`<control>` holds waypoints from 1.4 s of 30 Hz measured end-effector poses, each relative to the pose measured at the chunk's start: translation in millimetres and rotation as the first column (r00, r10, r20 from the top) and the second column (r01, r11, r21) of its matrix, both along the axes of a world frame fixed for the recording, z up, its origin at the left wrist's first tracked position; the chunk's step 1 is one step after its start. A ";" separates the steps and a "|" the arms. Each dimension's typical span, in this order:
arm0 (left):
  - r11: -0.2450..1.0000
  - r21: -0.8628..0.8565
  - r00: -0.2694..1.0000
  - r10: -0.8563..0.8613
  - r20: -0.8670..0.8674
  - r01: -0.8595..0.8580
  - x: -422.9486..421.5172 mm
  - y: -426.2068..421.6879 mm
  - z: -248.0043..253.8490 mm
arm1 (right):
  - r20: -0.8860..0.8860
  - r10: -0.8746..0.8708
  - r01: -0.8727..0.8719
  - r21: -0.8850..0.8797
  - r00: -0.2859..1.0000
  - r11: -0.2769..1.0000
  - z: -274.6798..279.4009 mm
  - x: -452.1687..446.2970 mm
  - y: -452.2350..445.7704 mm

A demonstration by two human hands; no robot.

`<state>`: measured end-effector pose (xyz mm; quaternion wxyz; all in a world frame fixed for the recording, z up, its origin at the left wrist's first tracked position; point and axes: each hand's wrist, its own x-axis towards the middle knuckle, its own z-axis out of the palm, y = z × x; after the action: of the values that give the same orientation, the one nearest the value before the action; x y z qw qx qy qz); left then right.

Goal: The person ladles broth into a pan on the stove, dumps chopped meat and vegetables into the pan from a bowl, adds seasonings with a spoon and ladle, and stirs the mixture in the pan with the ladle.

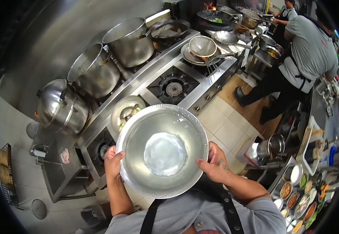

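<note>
A wide metal bowl (137,171) with clear liquid in it, which looks like water, is held up in front of my chest. My left hand (113,160) grips its rim on the left, thumb on top of the edge. On the opposite side my right hand (215,163) is closed on the rim, with the thumb over the edge and the other fingers partly hidden beneath. Droplets cling to the rim. Just behind the bowl, a pan (118,114) with food pieces in it sits on the stove, partly covered by the bowl.
Large metal pots (132,46) line the back of the stove (154,74). A strainer (203,47) rests near a burner (173,89). Flames rise behind a wok (215,18). A person (309,50) stands at the right, another farther back. Ingredient containers (286,190) fill the lower right counter.
</note>
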<state>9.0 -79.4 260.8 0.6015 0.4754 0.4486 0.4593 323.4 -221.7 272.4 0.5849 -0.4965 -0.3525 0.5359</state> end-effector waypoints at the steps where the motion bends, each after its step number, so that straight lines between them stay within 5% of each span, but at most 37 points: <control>1: 1.000 -0.003 1.000 -0.003 0.001 0.003 19.5 5.7 -2.7 | 0.034 -0.001 0.001 0.009 0.999 1.000 -1.4 19.3 6.4; 8: 0.997 -0.010 0.995 0.073 0.065 -0.072 118.9 44.3 -10.9 | 0.077 0.012 -0.016 0.044 0.997 0.999 -12.1 121.2 69.8; 21: 0.953 0.081 0.955 0.287 0.079 -0.293 174.7 147.6 20.7 | 0.159 0.133 -0.161 0.183 0.978 0.970 27.0 201.0 242.2; 30: 0.891 0.110 0.896 0.430 0.109 -0.440 185.3 238.8 99.9 | 0.066 0.235 -0.241 0.414 0.970 0.878 66.1 206.8 421.1; 42: 0.740 0.096 0.745 0.666 0.030 -0.665 185.6 389.4 180.4 | 0.032 0.558 -0.529 0.367 0.829 0.765 144.4 186.4 650.6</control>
<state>194.6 310.1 441.2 0.3720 0.3150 0.5667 0.6642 509.8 428.9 416.8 0.4988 -0.2354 -0.5497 0.6273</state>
